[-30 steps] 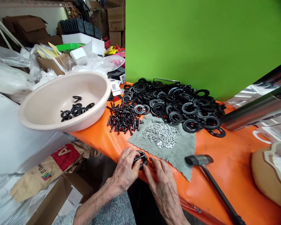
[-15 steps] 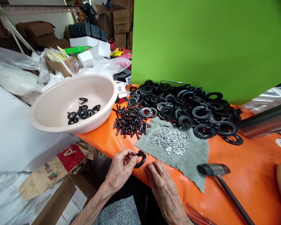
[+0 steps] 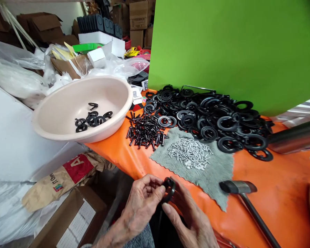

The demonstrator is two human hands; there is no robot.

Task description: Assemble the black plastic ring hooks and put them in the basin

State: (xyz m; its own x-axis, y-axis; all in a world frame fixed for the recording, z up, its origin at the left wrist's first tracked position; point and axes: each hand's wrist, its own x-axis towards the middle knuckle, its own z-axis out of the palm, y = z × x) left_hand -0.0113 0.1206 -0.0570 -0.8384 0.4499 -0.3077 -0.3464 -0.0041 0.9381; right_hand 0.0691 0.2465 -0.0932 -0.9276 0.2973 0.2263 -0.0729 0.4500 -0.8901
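I see the orange bench point(image 3: 274, 186) carrying a beige basin point(image 3: 67, 100) at its far left corner, with a few assembled rings point(image 3: 93, 119) lying in the bottom. A wide ring heap point(image 3: 209, 117) runs along the far edge. Nearer me, a grey cloth point(image 3: 217, 168) bears silver pins point(image 3: 189, 154). At the near edge, the left hand point(image 3: 142, 203) and right hand point(image 3: 188, 217) both pinch one black ring point(image 3: 169, 188). It is now lifted off the bench, where it rested a second ago.
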